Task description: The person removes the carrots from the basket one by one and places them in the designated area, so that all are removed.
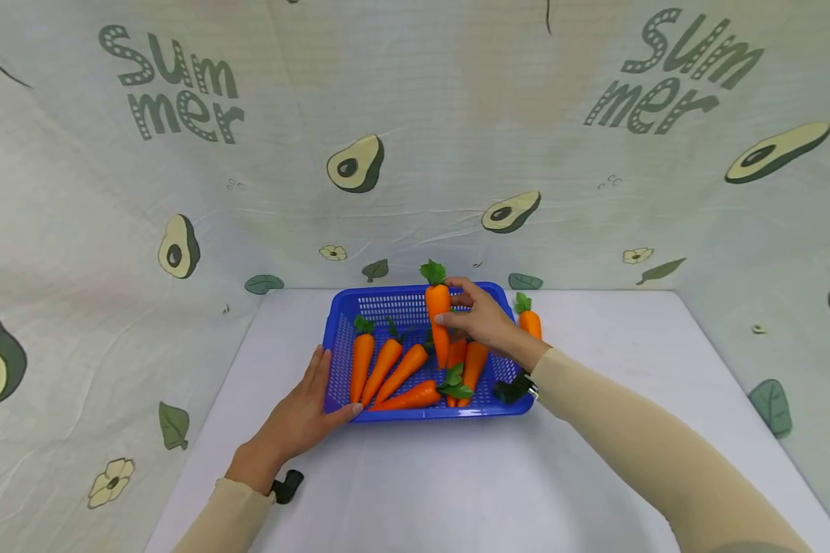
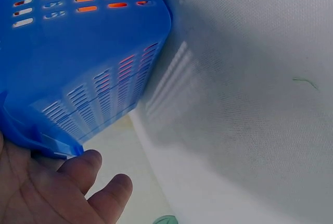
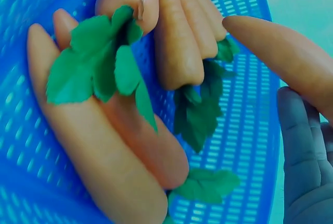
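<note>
A blue perforated plastic basket (image 1: 429,415) sits on the white table with several orange carrots lying in it. My right hand (image 1: 480,315) pinches one carrot (image 1: 439,311) upright over the basket, its leafy top up and its tip down. In the right wrist view the held carrot (image 3: 283,52) shows at the right, above the fingers (image 3: 296,130). My left hand (image 1: 297,422) rests against the basket's left front corner, thumb along the front rim and fingers straight up the left side. The left wrist view has the basket's outer wall (image 2: 83,47) close to the fingers.
Outside the basket, a single carrot (image 1: 529,322) lies on the table by its right side, partly hidden by my right forearm. A patterned cloth (image 1: 429,92) with avocados and lettering hangs behind. The white tabletop (image 1: 415,484) stretches in front of the basket.
</note>
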`<control>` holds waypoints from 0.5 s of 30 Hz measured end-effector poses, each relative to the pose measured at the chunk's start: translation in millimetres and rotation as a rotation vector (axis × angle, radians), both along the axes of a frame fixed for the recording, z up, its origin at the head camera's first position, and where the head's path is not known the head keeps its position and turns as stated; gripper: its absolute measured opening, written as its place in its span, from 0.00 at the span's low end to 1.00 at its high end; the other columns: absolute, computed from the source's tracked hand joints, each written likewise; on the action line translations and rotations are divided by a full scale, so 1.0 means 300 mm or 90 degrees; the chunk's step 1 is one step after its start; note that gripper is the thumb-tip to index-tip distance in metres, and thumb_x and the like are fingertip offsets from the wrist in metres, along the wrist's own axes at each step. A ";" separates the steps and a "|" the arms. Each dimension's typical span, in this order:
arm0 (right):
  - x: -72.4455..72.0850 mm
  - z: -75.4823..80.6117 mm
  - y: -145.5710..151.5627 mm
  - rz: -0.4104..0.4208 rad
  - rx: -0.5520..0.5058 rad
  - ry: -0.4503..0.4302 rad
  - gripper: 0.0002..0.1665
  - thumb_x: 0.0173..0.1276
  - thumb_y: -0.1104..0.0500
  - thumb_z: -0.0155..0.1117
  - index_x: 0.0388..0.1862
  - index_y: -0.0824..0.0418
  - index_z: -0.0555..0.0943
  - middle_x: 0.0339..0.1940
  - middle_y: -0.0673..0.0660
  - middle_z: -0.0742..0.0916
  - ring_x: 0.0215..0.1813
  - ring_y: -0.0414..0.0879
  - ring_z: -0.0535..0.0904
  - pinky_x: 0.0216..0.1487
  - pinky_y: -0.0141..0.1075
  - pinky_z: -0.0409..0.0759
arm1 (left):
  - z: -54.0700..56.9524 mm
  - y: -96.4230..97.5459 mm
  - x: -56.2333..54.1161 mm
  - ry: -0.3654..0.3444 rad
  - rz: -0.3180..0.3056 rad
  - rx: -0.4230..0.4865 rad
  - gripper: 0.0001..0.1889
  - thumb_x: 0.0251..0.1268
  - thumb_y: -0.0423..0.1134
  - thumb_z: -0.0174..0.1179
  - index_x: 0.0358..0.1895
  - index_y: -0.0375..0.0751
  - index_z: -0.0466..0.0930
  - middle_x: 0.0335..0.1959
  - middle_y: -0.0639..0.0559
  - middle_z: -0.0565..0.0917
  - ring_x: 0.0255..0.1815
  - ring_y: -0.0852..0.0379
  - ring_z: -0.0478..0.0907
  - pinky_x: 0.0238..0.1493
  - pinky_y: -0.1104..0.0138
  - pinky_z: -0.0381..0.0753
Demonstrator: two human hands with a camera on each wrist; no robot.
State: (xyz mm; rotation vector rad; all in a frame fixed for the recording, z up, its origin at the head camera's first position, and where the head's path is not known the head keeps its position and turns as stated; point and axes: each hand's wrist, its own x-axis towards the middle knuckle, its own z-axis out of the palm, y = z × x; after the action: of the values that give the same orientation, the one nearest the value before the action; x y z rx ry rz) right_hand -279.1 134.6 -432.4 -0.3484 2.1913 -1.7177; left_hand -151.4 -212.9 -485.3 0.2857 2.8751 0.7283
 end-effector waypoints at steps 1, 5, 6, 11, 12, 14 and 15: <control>0.002 0.002 0.010 -0.005 0.001 0.003 0.45 0.74 0.56 0.73 0.83 0.49 0.61 0.73 0.67 0.76 0.51 0.56 0.88 0.52 0.58 0.89 | 0.001 0.001 0.001 0.001 0.000 0.002 0.65 0.65 0.78 0.56 0.87 0.38 0.33 0.89 0.40 0.34 0.87 0.32 0.48 0.79 0.38 0.62; 0.008 0.009 0.046 -0.020 -0.005 0.007 0.46 0.73 0.56 0.73 0.83 0.50 0.61 0.71 0.68 0.77 0.51 0.58 0.88 0.53 0.59 0.89 | 0.004 0.001 0.002 0.005 -0.001 0.006 0.64 0.66 0.77 0.56 0.87 0.37 0.34 0.89 0.39 0.35 0.87 0.31 0.47 0.80 0.38 0.59; 0.010 0.013 0.054 -0.023 -0.008 0.006 0.46 0.73 0.57 0.73 0.83 0.51 0.60 0.70 0.69 0.77 0.52 0.59 0.88 0.53 0.57 0.89 | 0.004 0.001 0.002 0.008 -0.003 0.003 0.64 0.66 0.77 0.56 0.87 0.36 0.34 0.89 0.39 0.35 0.87 0.31 0.46 0.80 0.38 0.58; 0.023 0.022 0.095 -0.038 0.004 0.018 0.45 0.74 0.57 0.72 0.83 0.51 0.60 0.71 0.70 0.76 0.56 0.61 0.86 0.51 0.51 0.91 | 0.010 -0.003 0.002 0.026 -0.011 -0.028 0.66 0.64 0.82 0.51 0.86 0.34 0.37 0.89 0.37 0.39 0.87 0.30 0.47 0.81 0.38 0.56; 0.025 0.025 0.103 -0.040 0.015 0.023 0.45 0.74 0.56 0.72 0.83 0.51 0.60 0.71 0.69 0.76 0.57 0.61 0.86 0.51 0.50 0.91 | 0.014 -0.002 0.003 0.027 -0.013 -0.036 0.66 0.64 0.82 0.51 0.86 0.33 0.38 0.89 0.36 0.39 0.87 0.30 0.47 0.81 0.38 0.56; 0.032 0.032 0.121 -0.044 0.037 0.032 0.45 0.74 0.55 0.72 0.83 0.50 0.60 0.72 0.69 0.75 0.59 0.62 0.85 0.52 0.49 0.91 | 0.023 -0.001 0.002 0.030 -0.015 -0.053 0.66 0.64 0.82 0.52 0.86 0.33 0.38 0.88 0.35 0.41 0.87 0.30 0.46 0.81 0.38 0.56; 0.035 0.035 0.129 -0.046 0.046 0.036 0.45 0.74 0.55 0.72 0.83 0.50 0.61 0.72 0.69 0.76 0.59 0.62 0.85 0.51 0.48 0.91 | 0.028 0.000 0.002 0.032 -0.017 -0.062 0.66 0.64 0.81 0.52 0.86 0.32 0.39 0.88 0.34 0.41 0.87 0.30 0.46 0.81 0.38 0.55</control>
State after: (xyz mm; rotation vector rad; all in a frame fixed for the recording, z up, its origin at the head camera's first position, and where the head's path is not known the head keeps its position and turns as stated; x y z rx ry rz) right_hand -268.7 173.3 -421.9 -0.3061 2.3259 -1.6800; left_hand -150.8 -212.8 -476.8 0.3336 2.9364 0.5815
